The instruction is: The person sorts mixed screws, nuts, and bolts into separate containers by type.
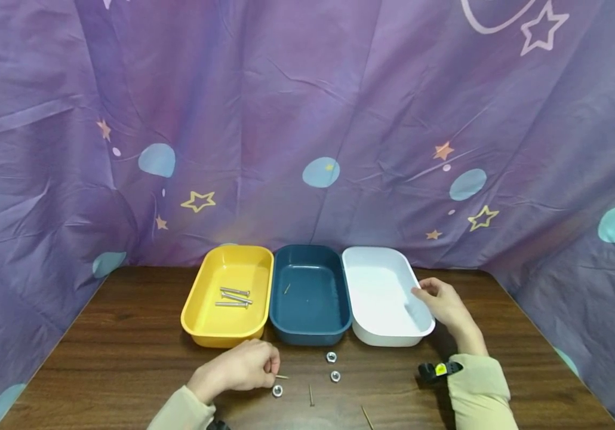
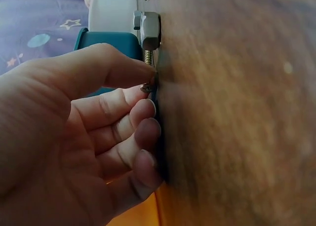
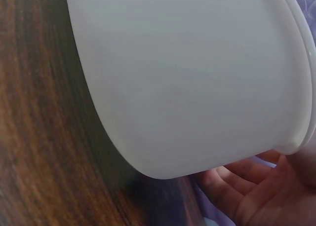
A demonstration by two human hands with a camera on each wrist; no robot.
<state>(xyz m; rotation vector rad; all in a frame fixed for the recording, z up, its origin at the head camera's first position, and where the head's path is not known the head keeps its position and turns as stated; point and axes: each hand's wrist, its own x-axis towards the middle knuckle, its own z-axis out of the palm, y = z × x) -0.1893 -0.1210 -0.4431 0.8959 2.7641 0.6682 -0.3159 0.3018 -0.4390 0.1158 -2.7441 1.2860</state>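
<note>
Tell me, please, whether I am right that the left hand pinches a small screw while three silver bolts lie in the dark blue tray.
Not quite: the three silver bolts lie in the yellow tray, not the dark blue one, as the head view shows. The left hand does pinch a small screw.

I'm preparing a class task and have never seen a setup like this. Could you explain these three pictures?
There is no machine here: a person works bare-handed. The wide picture comes from a camera worn on the head; the close-ups, from one on each wrist. The left hand pinches a small screw. The right hand holds the side of the white tray. On the wooden table, the yellow tray holds three bolts, and the blue tray what looks like another screw. Three nuts and two loose screws lie in front of the trays.
</note>
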